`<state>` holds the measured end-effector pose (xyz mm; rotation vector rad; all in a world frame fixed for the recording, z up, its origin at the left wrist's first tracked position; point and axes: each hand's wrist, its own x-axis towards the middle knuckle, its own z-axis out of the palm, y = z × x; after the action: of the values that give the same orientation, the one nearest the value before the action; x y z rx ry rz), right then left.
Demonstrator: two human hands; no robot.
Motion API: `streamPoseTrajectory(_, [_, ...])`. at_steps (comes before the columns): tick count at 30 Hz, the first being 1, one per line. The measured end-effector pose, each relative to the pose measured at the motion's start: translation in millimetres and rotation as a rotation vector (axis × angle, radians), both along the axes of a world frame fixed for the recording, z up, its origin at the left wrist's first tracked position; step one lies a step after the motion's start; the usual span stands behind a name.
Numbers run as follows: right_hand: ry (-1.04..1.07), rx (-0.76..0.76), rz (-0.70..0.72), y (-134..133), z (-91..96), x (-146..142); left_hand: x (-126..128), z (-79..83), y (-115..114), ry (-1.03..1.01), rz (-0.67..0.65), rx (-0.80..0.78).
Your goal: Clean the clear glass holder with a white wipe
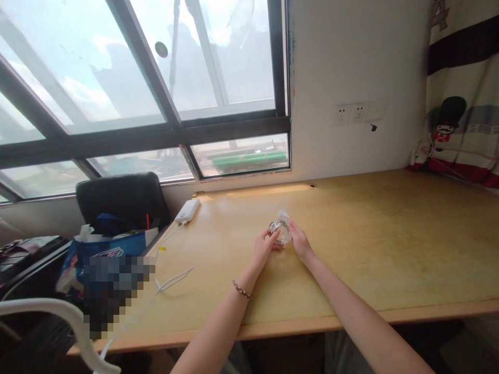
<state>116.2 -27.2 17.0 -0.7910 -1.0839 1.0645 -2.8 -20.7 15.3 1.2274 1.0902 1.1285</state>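
In the head view both my hands are over the middle of the table. My left hand is closed, its thumb on top, around the near left side of a thin dark-and-silvery ring-shaped coil. Clear crinkled plastic surrounds the coil and sticks up on its far side. My right hand pinches the plastic at the coil's right edge, its fingers partly hidden from view. What the coil is made of is too small to tell. A braided bracelet is on my left wrist.
A white power bank lies at the table's back left, a white cable trailing from it. Left of the table are a black chair and a blue bag. A white curved tube crosses the lower left. Window and wall sockets stand behind.
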Motion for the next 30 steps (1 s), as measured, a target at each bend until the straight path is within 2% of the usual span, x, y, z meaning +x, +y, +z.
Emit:
streamPoseTrajectory(5, [-0.169,0.123,-0.02,-15,17.3,4,-4,7.7,-3,0.101,0.06,0.067])
streamPoseTrajectory(8, [-0.136,0.144,-0.023,-14,19.7,5,-2,10.6,-5,-0.003,0.021,0.093])
streamPoseTrajectory(12, [0.1,0.043,0.012,-3,12.3,4,3,10.6,-7,-0.163,-0.019,0.113])
streamPoseTrajectory(17, [0.443,-0.15,0.249,4,2.1,1,5,3.9,-3,-0.204,-0.039,0.119])
streamPoseTrajectory(20, [0.539,-0.273,0.295,4,-3.0,1,3,-1.4,-1,-0.069,-0.025,0.187])
streamPoseTrajectory(23, [0.588,-0.352,0.259,4,-6.4,2,-2,-5.7,0,0.227,0.101,0.372])
streamPoseTrajectory(25, [0.58,-0.342,0.208,4,-6.7,2,-4,-7.2,0,0.385,0.181,0.472])
streamPoseTrajectory(27, [0.548,-0.308,0.177,4,-5.3,1,-5,-7.5,-1,0.43,0.215,0.497])
streamPoseTrajectory(30, [0.51,-0.284,0.165,3,-2.5,1,-2,-5.4,-5,0.382,0.206,0.466])
